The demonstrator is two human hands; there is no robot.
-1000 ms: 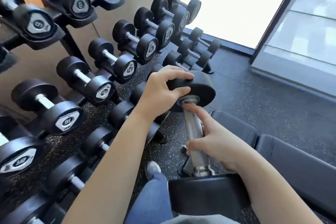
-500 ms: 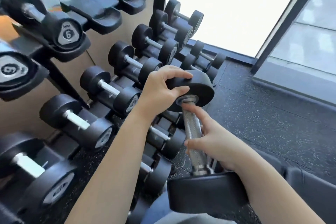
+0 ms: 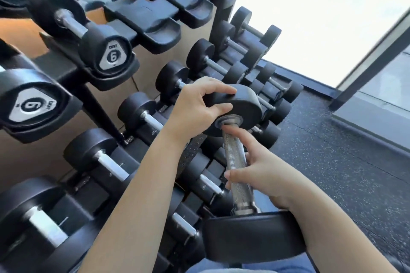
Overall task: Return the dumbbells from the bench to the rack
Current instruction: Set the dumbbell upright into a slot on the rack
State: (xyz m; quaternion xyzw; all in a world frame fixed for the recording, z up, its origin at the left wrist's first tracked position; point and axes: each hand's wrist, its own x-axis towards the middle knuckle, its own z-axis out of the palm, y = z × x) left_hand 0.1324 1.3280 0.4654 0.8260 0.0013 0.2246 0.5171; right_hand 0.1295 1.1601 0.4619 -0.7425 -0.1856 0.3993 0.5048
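Dumbbell [image 3: 238,162] in the air, close in front of the rack [image 3: 97,104], touching no cradle. It stands near upright, top leaning slightly left, with one black head high and the other at the bottom of the view.

Your left hand [image 3: 195,111] is clamped on the upper head. Its fingers [image 3: 221,91] are curled over the top face, close together. The thumb presses the near rim just below them, so the head sits pinched between thumb and fingers.

Your right hand [image 3: 266,173] is on the knurled steel handle. The index finger [image 3: 237,133] lies straight up along the handle, its tip touching the collar under the upper head. The thumb crosses the front of the handle lower down. The other fingers pass behind the handle and are hidden, so you cannot tell how tightly they wrap. The lower head rests against your right wrist and forearm, above a blue trouser leg [image 3: 221,267].

On the rack, the rows at mid and low level hold black dumbbells, heads pointing toward you. On the upper tier, two dumbbells marked 6 [image 3: 112,56] sit at left. Black moulded cradles [image 3: 155,22] are beside them to the right.

Speckled dark floor [image 3: 332,162] lies at right, with a bright window [image 3: 321,6] beyond it
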